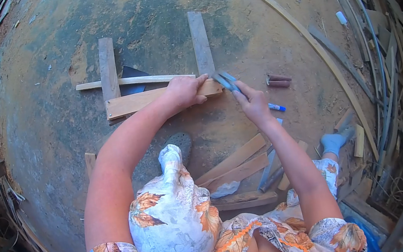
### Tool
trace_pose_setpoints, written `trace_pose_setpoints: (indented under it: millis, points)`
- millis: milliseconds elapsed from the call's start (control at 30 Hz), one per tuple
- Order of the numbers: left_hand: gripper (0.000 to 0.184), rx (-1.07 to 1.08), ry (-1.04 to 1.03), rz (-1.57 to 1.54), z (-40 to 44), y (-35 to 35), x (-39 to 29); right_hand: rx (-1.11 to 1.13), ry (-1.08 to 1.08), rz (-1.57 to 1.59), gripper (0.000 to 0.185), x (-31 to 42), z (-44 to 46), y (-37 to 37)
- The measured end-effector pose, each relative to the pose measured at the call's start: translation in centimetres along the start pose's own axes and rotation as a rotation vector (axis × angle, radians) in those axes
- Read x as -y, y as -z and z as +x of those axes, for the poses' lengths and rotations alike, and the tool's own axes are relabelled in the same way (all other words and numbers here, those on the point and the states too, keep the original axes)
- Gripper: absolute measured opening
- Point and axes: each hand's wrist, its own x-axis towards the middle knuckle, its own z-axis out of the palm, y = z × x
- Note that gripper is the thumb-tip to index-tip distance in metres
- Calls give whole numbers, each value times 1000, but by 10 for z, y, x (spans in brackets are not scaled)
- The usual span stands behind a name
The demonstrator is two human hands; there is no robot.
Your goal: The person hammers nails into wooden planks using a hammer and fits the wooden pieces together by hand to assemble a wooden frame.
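My left hand grips a pale wooden board near its right end, with the index finger stretched along the top and the thumb on the near side. Closed in my right hand is a blue-grey metal tool with two prongs; its exact kind is unclear. Its tip meets the board's right end. Two grey wooden slats, one on the left and one on the right, reach away from the board. A thin strip runs across behind it, over a dark flat piece.
Brown cylinders and a blue-and-white marker lie on the ground to the right. Loose boards are heaped near my legs. A long curved strip and piled slats line the right side.
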Motion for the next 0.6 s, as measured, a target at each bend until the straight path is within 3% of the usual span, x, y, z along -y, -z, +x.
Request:
trace_pose_setpoints:
  millis: [67,100,300,433,500,600]
  points:
    - [77,-3,-1,21,-1,2,1,143,-254,-237,28,-16,8,0]
    - [77,11,2,12,-6,-1,0,172,-310,-185,26,-3,14,6]
    - [77,-49,-33,-14,-2,-2,7,-52,-252,344,28,63,26,9]
    - [77,-12,-23,-5,0,-3,9,-35,-97,279,31,18,4,-1]
    - [77,-18,-31,-7,2,1,8,148,-142,-241,31,-3,9,-8]
    - [78,6,-5,26,-4,-2,7,139,-217,-87,29,15,20,-2]
